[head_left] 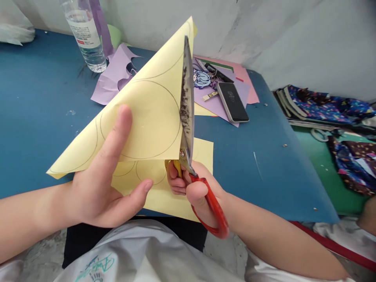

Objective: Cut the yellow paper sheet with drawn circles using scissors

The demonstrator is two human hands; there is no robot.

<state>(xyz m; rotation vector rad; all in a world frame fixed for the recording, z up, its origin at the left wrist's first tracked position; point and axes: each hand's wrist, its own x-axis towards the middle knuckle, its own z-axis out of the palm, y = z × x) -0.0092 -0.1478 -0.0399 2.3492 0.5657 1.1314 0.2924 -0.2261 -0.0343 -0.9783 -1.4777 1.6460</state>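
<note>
One blue tabletop (38, 117) fills most of what I see, its far edge pushed against a pale, stained wall (264, 27), and a green surface (329, 172) piled with patterned books or cloth lies beyond its right edge. Two yellow sheets are here: the larger folded yellow sheet (147, 113), pencilled with circles, is lifted above the near edge of the tabletop, and a second yellow sheet (176, 192) with more circles lies flat beneath it. My left hand (96, 188) grasps the folded sheet from below, thumb pressed flat on its face and fingers curled under it. My right hand (194, 188) is clenched through the red handles of one pair of scissors (188, 117), whose rust-speckled blades stand nearly upright against the sheet's right edge; whether they are biting the paper I cannot tell. Toward the far edge lie a few purple paper scraps (114, 74) and one pink sheet (246, 78). One clear water bottle (86, 35) stands at the far edge, and one dark phone (233, 102) rests on purple paper near the far right corner.
</note>
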